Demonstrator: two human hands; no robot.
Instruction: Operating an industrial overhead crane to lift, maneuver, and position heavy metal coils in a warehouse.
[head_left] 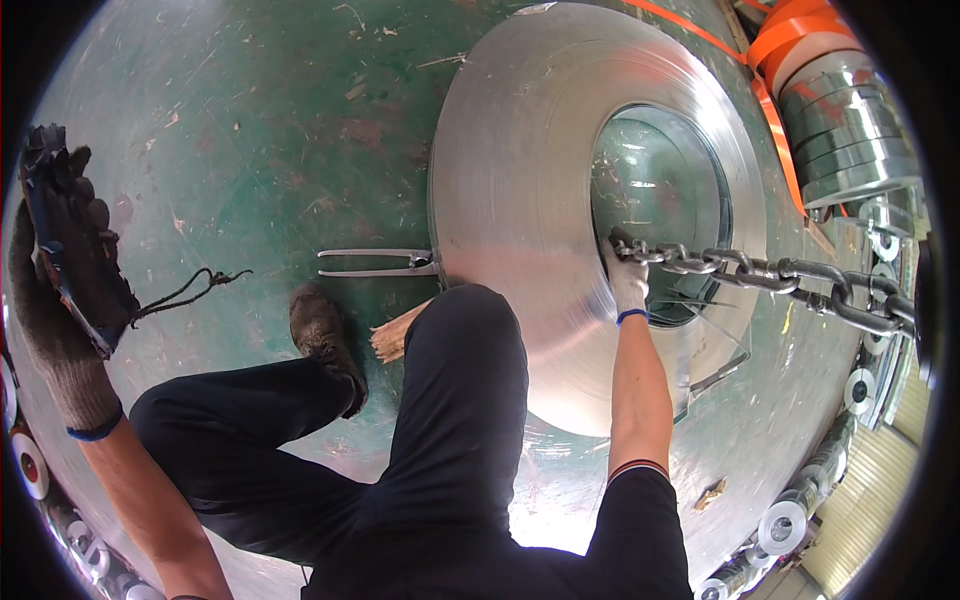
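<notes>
My left hand [62, 330], in a dirty work glove, is wrapped round a dark, ragged pad [75, 235] at the far left. A thin looped cord [190, 297] trails from the pad's lower end. My right hand [627, 282], also gloved, is at the inner edge of a large steel strip coil [520, 220]. Its fingers close on the end of a heavy steel chain [740, 268], which runs off to the right; the fingertips are partly hidden. Below the chain, thin cut metal strips [722, 325] stick out over the coil's face.
A long-handled metal cutting tool [375, 263] lies against the coil's left edge, with a splintered wood block [398, 335] near my knee. Smaller steel coils [850, 130] with orange strapping [785, 140] stand at upper right. More coils [782, 527] line the lower right edge.
</notes>
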